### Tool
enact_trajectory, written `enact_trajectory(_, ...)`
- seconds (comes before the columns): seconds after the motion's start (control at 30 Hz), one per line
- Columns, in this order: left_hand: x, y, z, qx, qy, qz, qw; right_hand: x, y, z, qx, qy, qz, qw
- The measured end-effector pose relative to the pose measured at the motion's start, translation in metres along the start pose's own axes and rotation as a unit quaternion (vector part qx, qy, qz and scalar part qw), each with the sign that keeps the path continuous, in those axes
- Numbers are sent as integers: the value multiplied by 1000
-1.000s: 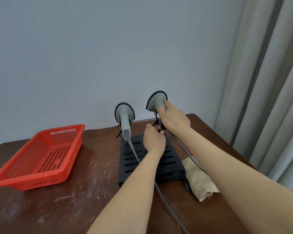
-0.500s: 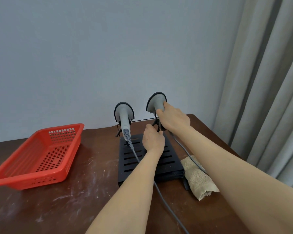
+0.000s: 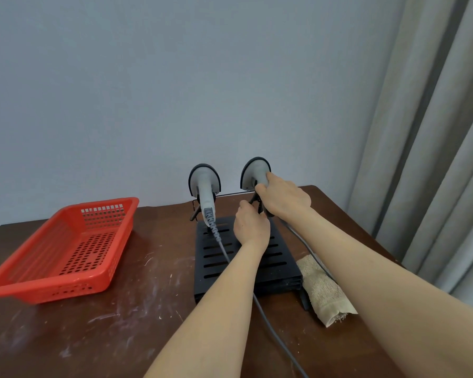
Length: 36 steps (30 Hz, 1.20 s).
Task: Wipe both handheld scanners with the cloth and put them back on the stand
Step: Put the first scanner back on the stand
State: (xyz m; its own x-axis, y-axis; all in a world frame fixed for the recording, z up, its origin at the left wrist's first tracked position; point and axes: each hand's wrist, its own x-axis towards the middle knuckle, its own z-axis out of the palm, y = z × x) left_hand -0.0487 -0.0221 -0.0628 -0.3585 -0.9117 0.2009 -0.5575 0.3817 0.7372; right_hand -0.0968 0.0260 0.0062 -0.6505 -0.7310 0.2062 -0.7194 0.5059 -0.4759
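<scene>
Two grey handheld scanners with black rims stand at the back of the black slotted stand [image 3: 279, 271]. The left scanner [image 3: 204, 184] rests in its holder, its grey cable trailing toward me. My right hand [image 3: 284, 197] is wrapped around the handle of the right scanner [image 3: 255, 170], which is upright over the stand's right holder. My left hand [image 3: 251, 226] is closed at the black clip of that holder, just below the scanner. The beige cloth [image 3: 324, 291] lies folded on the table right of the stand, untouched.
A red perforated basket [image 3: 63, 252] sits on the left of the dark wooden table [image 3: 120, 323]. A grey cable [image 3: 276, 334] runs from the stand toward the front edge. Grey curtains [image 3: 434, 132] hang at the right, close to the table's corner.
The right scanner has sunk slightly toward its holder with my right hand on it. My left hand stays at the holder's clip. The view has shifted a little.
</scene>
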Motion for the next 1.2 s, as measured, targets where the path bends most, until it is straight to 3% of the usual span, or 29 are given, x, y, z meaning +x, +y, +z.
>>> enact_trajectory(0.3, 1, 3, -4, -1, -14, -5, 1000, 4, 0, 2, 9, -15, 8, 1000)
enact_trajectory(0.6, 1, 11, -21, -1, -98, -41, 994, 9, 2, 0, 84, -55, 14, 995)
enact_trajectory(0.73, -1, 13, -28, 20, -102, -30, 994, 5, 3, -3, 114, -54, 14, 992)
enact_trajectory(1.2, -11, 21, -63, 68, -128, -25, 989, -8, 1, -9, 71, -48, 3, 996)
